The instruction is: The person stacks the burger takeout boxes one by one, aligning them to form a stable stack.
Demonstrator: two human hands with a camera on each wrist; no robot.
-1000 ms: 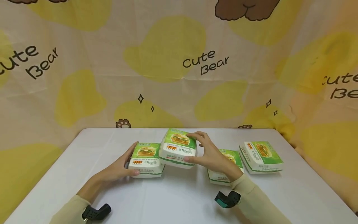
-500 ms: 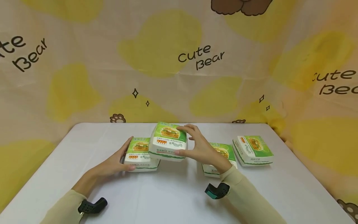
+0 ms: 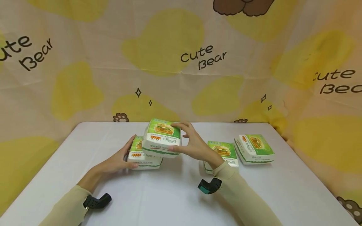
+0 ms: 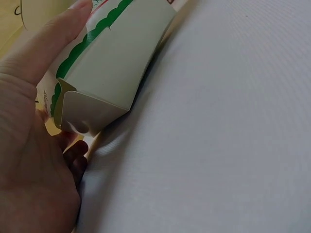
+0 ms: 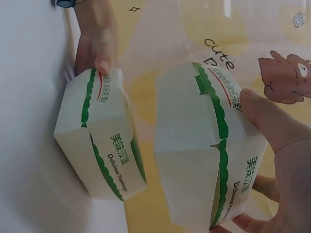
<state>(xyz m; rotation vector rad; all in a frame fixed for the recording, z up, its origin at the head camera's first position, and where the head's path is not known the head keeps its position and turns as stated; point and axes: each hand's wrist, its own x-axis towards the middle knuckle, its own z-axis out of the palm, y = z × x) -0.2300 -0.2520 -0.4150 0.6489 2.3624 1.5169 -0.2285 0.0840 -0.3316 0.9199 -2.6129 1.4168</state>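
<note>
My right hand (image 3: 192,141) grips a green and white burger box (image 3: 161,138) by its right side, thumb on the front and fingers at the back. The right wrist view shows this raised box (image 5: 194,141) apart from the lower burger box (image 5: 102,136). In the head view it overlaps that lower box (image 3: 145,162), which sits on the table at the left. My left hand (image 3: 118,158) holds the lower box at its left side, its thumb (image 4: 53,39) on the front face; some of its fingers are hidden behind.
Two more burger boxes stand on the white table (image 3: 169,201) at the right. The nearer box (image 3: 223,150) is partly behind my right wrist; the farther box (image 3: 254,149) is turned at an angle. A patterned cloth (image 3: 158,40) hangs behind the table.
My right hand has carried its box leftward, more over the lower box. The nearer right box shows more from behind my arm. My left hand stays on its box; the head view shifted slightly.
</note>
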